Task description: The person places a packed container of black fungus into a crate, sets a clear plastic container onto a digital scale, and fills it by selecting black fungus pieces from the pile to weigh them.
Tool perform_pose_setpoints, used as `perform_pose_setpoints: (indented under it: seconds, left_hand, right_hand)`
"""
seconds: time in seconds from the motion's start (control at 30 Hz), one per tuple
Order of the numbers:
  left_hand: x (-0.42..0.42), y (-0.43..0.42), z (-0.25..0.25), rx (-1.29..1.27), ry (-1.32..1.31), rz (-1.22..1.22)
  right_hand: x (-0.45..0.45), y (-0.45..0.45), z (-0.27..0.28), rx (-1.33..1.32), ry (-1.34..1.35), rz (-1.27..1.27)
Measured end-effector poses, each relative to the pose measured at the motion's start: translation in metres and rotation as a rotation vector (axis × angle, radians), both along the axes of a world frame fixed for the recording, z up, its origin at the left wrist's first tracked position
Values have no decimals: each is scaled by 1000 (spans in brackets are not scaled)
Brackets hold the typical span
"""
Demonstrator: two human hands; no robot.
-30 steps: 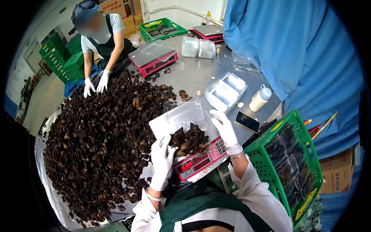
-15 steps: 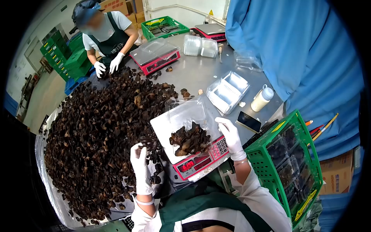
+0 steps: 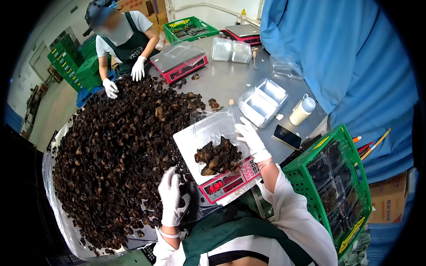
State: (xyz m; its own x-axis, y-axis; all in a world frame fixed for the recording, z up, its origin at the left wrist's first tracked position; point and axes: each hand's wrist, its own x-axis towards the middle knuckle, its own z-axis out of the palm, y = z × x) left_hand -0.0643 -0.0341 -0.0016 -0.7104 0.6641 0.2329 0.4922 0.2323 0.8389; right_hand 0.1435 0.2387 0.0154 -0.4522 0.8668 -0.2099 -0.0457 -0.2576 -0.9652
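Dark wood ear mushrooms [image 3: 217, 156] lie in a clear plastic clamshell box [image 3: 224, 122], its lid folded back, on a white and red digital scale [image 3: 188, 153]. The scale's red display is lit. My right hand [image 3: 252, 141], in a white glove, is at the box's right edge with fingers and thumb closed on it. My gloved left hand [image 3: 170, 197] is left of the scale, over the near edge of the large mushroom pile [image 3: 115, 164]. Its fingers are loosely bent and apart, and I see nothing in them.
Across the table a person's gloved hands [image 3: 138, 68] work at the pile beside another scale [image 3: 179, 62]. Stacked clear trays [image 3: 262, 103], a bottle [image 3: 302, 111] and a phone [image 3: 286, 137] lie to the right. A green crate [image 3: 328, 186] of filled boxes stands by my right arm.
My right hand has moved left and up onto the box's edge. My left hand has shifted slightly right and down. The other person's hands have moved apart.
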Motion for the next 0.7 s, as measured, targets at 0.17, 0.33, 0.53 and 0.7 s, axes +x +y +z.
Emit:
perform_pose_setpoints:
  seconds: [0.17, 0.33, 0.53, 0.7]
  left_hand:
    - [33, 21, 2, 22, -765, -307]
    - [27, 21, 12, -3, -879, -279]
    - [-10, -23, -18, -102, -480, 57]
    - [-59, -30, -46, -44, 122, 272]
  right_hand:
    - [6, -40, 55, 279, 158, -26]
    - [44, -57, 48, 909, -230, -57]
    - [85, -65, 44, 365, -166, -212]
    - [88, -72, 31, 333, -222, -156]
